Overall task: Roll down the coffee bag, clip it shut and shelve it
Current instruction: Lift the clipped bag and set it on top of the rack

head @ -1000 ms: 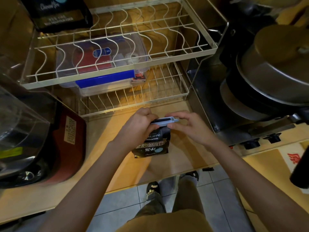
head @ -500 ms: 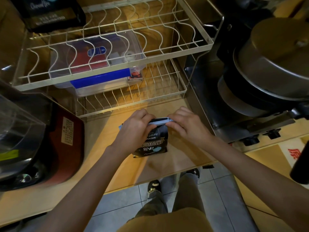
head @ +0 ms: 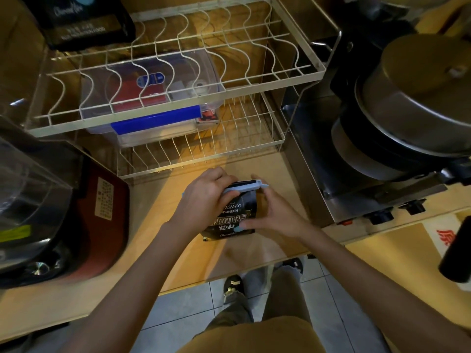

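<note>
Hands [head: 204,200] grip clipped coffee bag [head: 230,220] on counter [head: 158,225].

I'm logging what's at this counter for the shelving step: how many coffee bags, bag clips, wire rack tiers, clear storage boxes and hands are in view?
Coffee bags: 2, one held on the counter, one on the top tier's back left corner
Bag clips: 1
Wire rack tiers: 2, upper, lower
Clear storage boxes: 1
Hands: 2, left, right
Total: 8
</note>
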Tool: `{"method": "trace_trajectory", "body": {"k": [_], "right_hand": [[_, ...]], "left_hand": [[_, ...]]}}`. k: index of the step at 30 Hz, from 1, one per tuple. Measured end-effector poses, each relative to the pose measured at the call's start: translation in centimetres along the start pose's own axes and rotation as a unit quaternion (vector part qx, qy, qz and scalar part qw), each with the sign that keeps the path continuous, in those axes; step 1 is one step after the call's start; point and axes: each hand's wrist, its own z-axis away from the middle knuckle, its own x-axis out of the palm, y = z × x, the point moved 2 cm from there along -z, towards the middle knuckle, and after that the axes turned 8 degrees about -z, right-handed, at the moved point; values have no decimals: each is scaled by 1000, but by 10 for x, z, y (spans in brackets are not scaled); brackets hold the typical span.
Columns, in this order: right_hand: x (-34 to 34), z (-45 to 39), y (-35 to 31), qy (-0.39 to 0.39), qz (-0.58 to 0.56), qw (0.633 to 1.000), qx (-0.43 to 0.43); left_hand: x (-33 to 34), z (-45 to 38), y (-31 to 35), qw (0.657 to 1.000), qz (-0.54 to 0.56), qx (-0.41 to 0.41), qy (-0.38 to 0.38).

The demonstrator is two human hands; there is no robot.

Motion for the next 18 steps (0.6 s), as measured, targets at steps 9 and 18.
{"method": "trace_trajectory", "body": {"k": [9,18], "right_hand": [[17,-5,34,27,-83,996,32],[11,-9,31,25,-21,999,32]], "left_hand": [[31,59,-46,869,393,-302,-5],[79,76,-50,885,351,-301,-58]]}}
